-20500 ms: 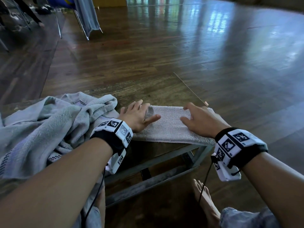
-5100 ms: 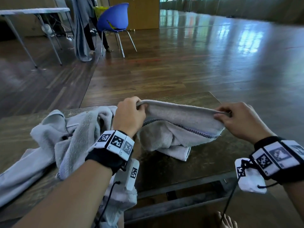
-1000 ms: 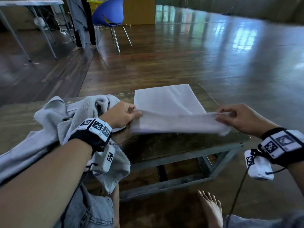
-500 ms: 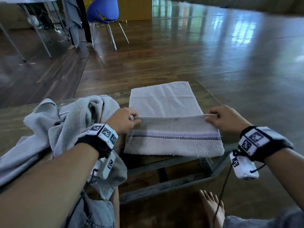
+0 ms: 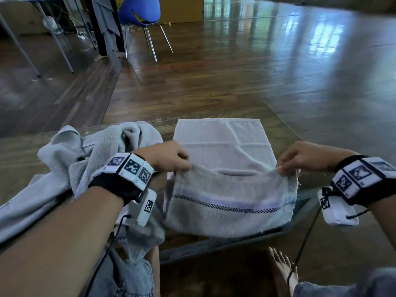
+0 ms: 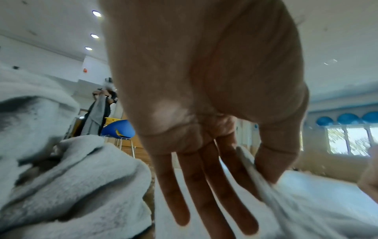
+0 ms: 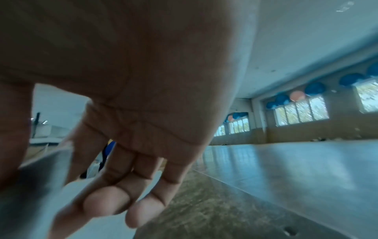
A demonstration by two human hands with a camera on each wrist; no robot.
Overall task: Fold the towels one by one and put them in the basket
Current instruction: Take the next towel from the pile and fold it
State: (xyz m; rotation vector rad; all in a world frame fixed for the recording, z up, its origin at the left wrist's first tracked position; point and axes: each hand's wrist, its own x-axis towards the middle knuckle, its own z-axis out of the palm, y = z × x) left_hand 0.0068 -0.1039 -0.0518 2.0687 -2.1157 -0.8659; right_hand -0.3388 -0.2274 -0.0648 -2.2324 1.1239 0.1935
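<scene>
Striped towel (image 5: 231,189) lies on the surface (image 5: 25,151); near edge is pinched at both corners by left hand (image 5: 169,156) and right hand (image 5: 304,156), kept taut so the fold lands square. Basket not seen.

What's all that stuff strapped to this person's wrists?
Both arms are bare, with no sleeves. Each wrist wears a black band topped with white blocks printed with black square-pattern markers. A small white box, also marked, hangs under each wrist, with a thin black cable running from it. The right band matches the left.
</scene>
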